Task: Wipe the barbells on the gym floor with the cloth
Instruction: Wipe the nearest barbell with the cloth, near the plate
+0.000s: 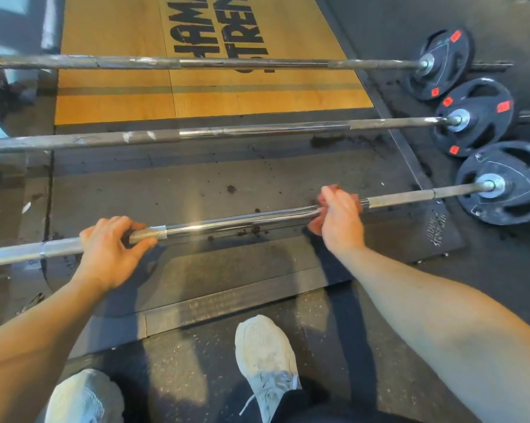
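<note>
Three barbells lie across the floor. The nearest barbell (227, 222) is shiny chrome and runs from lower left to a black plate at the right. My left hand (111, 248) rests over its knurled part, fingers curled on the bar. My right hand (340, 218) is wrapped around the bar further right, with a red cloth (321, 198) bunched under the palm against the steel. The middle barbell (257, 131) and the far barbell (196, 62) lie parallel beyond, both dull and scuffed.
Black weight plates (502, 184) with red tags sit on the right ends of all three bars. A wooden lifting platform (120, 96) with black lettering lies beyond. Dark debris specks the rubber mat (196, 184). My white shoes (263, 355) stand on speckled flooring below.
</note>
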